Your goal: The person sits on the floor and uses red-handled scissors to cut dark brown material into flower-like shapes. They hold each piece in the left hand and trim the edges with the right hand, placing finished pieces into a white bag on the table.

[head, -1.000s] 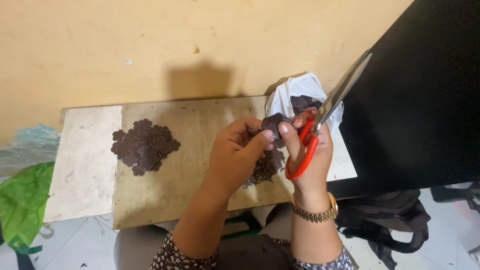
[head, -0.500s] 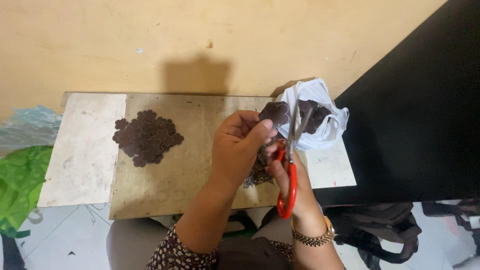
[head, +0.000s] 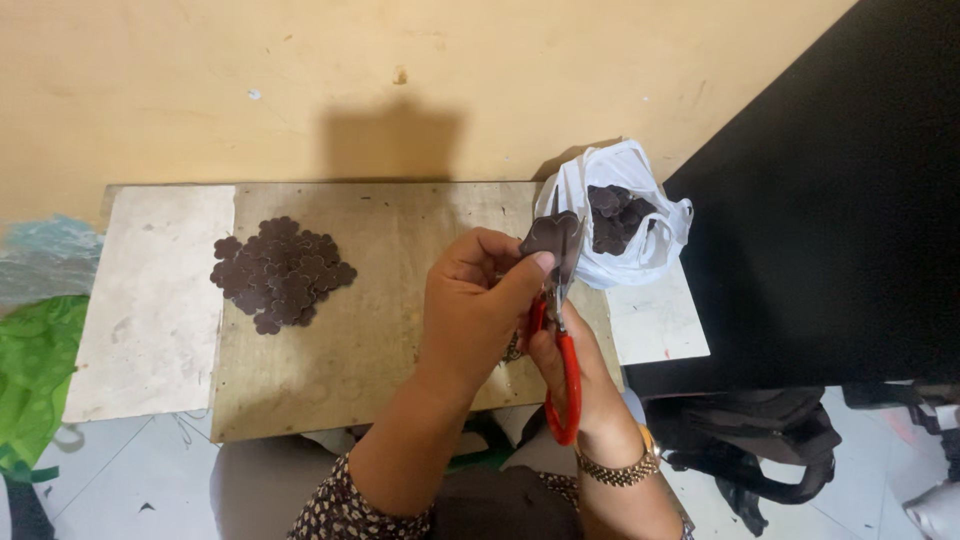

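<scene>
My left hand (head: 475, 300) pinches a dark brown flower-shaped piece (head: 550, 237) between thumb and fingers above the right part of the wooden board (head: 390, 240). My right hand (head: 585, 375) grips red-handled scissors (head: 562, 345), blades pointing up into the piece's lower edge. A pile of the same dark brown pieces (head: 282, 272) lies on the left part of the board. A white plastic bag (head: 620, 215) holding more dark pieces stands just right of the hands.
The board rests on a pale slab (head: 150, 310) against a yellow wall. A large black panel (head: 840, 200) fills the right side. Green cloth (head: 30, 380) lies at far left, a black bag (head: 740, 440) on the floor at lower right.
The scissors swung from pointing up-right to nearly upright, blades now at the piece. Both hands stayed together near the bag.
</scene>
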